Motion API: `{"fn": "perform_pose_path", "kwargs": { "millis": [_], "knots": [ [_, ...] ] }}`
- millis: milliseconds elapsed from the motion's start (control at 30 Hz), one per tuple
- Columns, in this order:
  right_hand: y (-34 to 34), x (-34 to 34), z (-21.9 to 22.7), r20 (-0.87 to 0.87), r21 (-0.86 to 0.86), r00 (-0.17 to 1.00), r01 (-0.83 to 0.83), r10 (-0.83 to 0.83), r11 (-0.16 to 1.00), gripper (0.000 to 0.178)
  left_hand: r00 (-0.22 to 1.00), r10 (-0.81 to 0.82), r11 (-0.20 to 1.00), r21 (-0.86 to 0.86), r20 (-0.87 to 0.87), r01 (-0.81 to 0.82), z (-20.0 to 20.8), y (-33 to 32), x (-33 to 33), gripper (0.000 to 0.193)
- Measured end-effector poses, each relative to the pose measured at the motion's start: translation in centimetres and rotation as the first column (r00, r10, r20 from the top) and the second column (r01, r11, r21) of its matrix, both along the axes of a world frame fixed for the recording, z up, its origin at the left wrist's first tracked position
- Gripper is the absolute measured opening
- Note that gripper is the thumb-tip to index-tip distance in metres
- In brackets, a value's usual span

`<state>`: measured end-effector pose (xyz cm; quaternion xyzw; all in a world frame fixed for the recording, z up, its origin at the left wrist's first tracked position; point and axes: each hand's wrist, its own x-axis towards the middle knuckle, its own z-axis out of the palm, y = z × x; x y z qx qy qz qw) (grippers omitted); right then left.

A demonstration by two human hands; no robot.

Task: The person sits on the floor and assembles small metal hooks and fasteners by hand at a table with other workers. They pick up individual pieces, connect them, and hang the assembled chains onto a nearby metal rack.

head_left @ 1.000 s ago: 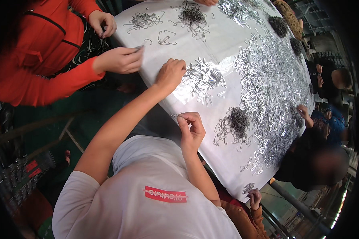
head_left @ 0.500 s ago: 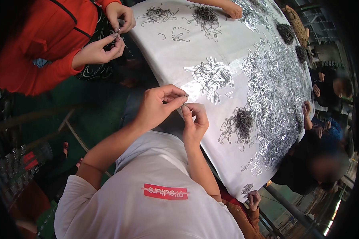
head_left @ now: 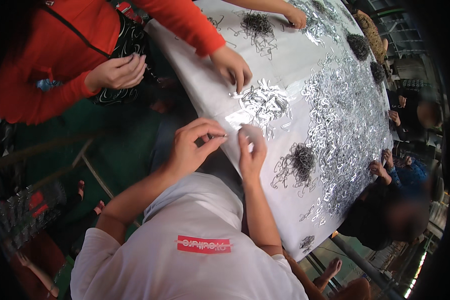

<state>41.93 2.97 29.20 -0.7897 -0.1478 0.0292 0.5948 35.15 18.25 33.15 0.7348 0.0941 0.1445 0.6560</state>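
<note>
Over the near edge of the white-covered table (head_left: pixel 280 205), my left hand (head_left: pixel 191 147) pinches a tiny piece between thumb and forefinger; only a small tip shows and its kind is unclear. My right hand (head_left: pixel 253 152) is just to its right, apart from it. Motion smears its curled fingers, so whether they hold anything cannot be seen. Beyond my hands lies a pile of shiny, flat metal links (head_left: pixel 267 102). A tangle of dark wire hooks (head_left: pixel 302 160) rests to the right of my right hand.
At the left, a person in a red top reaches one hand (head_left: pixel 232 65) onto the shiny pile. A wide spread of shiny metal pieces (head_left: pixel 342 125) covers the table's far side. Another dark hook pile (head_left: pixel 257 25) lies farther up. Other people's hands (head_left: pixel 297 17) work around the edges.
My hands, together before, have moved apart, the right one shifting slightly right. The person in red has separated their hands and stretched one to the shiny pile.
</note>
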Motion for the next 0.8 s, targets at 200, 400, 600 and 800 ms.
{"fn": "perform_pose_path", "kwargs": {
  "millis": [200, 400, 600, 800],
  "knots": [
    [0.7, 18.6, -3.9, 0.274, -0.282, 0.961, 0.052, 0.028, 0.958, 0.014, 1.0, 0.011, 0.999, 0.045, 0.027, -0.012, 0.1, -0.2, -0.4, 0.014],
    [5.3, 25.9, -6.6, 0.458, -0.631, 0.874, 0.19, 0.163, 0.752, 0.027, 1.0, 0.024, 0.998, 0.051, -0.015, -0.024, 0.5, -0.5, -0.6, 0.015],
    [3.6, 23.3, -4.7, 0.308, -0.612, 0.92, -0.005, 0.244, 0.791, 0.019, 0.999, 0.028, 0.996, 0.08, -0.026, -0.025, -0.1, -0.2, -0.9, 0.016],
    [4.2, 25.1, -3.0, 0.102, -0.658, 0.972, -0.093, 0.21, 0.747, 0.015, 1.0, 0.013, 0.998, 0.066, -0.017, -0.012, -0.2, -0.1, -1.1, 0.016]
  ]
}}
